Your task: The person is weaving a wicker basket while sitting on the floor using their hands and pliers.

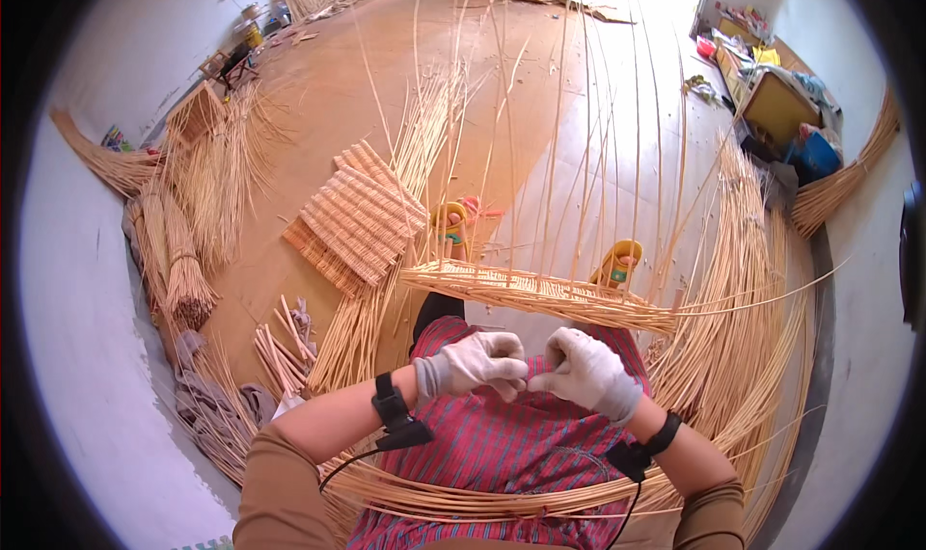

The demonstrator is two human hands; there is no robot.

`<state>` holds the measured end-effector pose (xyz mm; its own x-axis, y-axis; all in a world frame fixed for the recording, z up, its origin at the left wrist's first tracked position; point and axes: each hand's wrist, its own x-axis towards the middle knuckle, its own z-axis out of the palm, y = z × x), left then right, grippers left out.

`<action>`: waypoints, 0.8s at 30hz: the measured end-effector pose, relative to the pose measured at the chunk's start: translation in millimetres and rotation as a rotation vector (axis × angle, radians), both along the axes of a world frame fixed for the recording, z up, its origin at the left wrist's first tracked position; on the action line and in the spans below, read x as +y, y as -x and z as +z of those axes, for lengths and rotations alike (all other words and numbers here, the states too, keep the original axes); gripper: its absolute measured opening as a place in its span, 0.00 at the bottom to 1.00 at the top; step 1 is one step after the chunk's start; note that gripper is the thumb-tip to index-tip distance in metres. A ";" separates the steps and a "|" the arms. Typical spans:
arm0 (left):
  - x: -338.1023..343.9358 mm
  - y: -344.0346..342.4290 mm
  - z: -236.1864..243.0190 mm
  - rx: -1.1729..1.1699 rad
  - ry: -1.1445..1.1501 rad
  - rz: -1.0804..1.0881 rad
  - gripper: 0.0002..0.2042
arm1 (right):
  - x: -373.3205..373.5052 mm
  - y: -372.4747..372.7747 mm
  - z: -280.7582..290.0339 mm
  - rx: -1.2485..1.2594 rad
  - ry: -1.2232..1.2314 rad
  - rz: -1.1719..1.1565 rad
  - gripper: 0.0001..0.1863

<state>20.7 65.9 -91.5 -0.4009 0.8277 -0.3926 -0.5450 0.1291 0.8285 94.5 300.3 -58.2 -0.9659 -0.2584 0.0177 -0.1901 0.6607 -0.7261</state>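
Observation:
My left hand [475,363], in a pale work glove, is closed with its fingertips pinched together above my lap. Facing it, my right hand [590,375], gloved the same way, is also closed in a pinch. The fingertips nearly meet; whatever lies between them is too small or hidden to make out. Just beyond both hands a narrow band of wicker weaving [540,294] lies across my knees, with long thin stakes rising from it. One loose rod sticks out from its right end. A red-and-blue striped cloth [482,444] covers my lap under the hands.
A bundle of long wicker rods [482,505] crosses my lap. Woven wicker panels [357,217] lie on the floor ahead left. More rods [723,290] are heaped at my right, with bundles [183,261] along the left wall. My feet wear yellow slippers [617,261].

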 end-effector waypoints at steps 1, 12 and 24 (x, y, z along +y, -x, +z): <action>3.2 0.5 -2.0 -0.050 0.101 0.063 0.10 | 5.6 1.2 -4.7 -0.115 -0.003 -0.043 0.24; 40.5 -22.8 -14.9 0.153 0.144 0.191 0.11 | -6.7 -2.8 -50.2 -0.336 0.614 -0.255 0.18; -138.3 137.5 -48.9 0.352 -0.059 0.973 0.08 | 199.1 26.6 12.8 0.228 -0.422 -0.437 0.14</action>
<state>-116.7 -72.5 -140.4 -0.9907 0.0988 -0.0931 -0.1177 -0.2831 0.9518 67.9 499.4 -45.4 -0.9675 0.1282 0.2178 0.0424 0.9320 -0.3600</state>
